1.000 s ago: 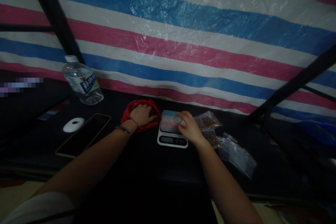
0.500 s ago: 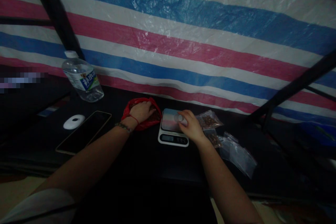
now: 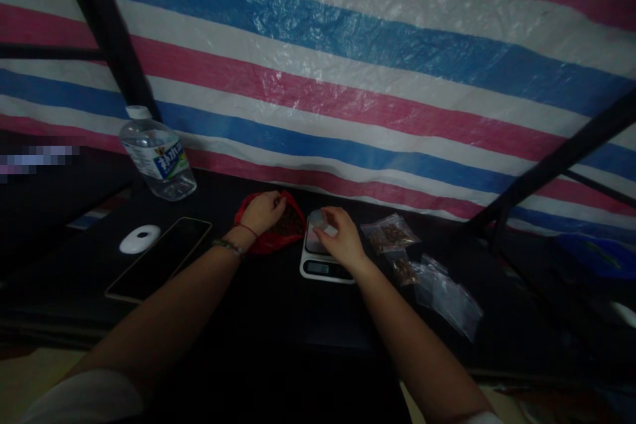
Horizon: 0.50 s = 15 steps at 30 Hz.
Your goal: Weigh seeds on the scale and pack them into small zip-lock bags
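My left hand (image 3: 262, 213) is over an open red plastic bag (image 3: 265, 242) of brown bits, its fingers curled in at the bag's mouth. Whatever they pinch is too dark to make out. With thumb and fingers, my right hand (image 3: 342, 235) grips a small clear plastic cup (image 3: 319, 218) above the plate of a white kitchen scale (image 3: 307, 269). The scale's display is lit, but I cannot read its figures. To the right of that hand lie small zip bags (image 3: 392, 233) with brown pieces inside.
Flat clear zip bags (image 3: 450, 298) lie farther right on the black table (image 3: 278, 324). On the left are a phone (image 3: 161, 258), a white oval gadget (image 3: 140, 239) and a large clear bottle (image 3: 161, 159). Striped plastic sheeting (image 3: 318, 79) hangs behind, with dark poles at both sides.
My right hand has moved left with the cup, towards the red bag, uncovering more of the filled zip bags. My left hand's fingers have drawn in and shifted slightly left. The view has tilted slightly.
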Each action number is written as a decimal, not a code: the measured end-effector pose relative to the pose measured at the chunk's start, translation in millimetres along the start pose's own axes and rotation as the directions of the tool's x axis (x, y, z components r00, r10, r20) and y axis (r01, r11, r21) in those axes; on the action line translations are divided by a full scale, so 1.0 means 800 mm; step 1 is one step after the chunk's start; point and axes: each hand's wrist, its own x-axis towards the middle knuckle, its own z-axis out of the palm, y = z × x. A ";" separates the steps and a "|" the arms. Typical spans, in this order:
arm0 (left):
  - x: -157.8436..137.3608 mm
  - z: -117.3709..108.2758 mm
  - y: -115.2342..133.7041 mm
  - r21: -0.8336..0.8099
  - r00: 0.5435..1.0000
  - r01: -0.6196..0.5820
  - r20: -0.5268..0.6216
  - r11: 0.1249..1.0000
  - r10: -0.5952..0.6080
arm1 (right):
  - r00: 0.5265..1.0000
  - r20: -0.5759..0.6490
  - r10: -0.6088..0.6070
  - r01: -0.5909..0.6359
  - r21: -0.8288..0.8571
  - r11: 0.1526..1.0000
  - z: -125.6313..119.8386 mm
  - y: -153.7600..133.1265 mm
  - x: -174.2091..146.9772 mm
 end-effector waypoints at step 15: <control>0.007 -0.009 0.001 -0.836 0.920 0.146 -0.083 0.530 -0.384 | 0.942 -0.192 0.277 -0.205 0.327 0.923 0.140 -0.066 0.021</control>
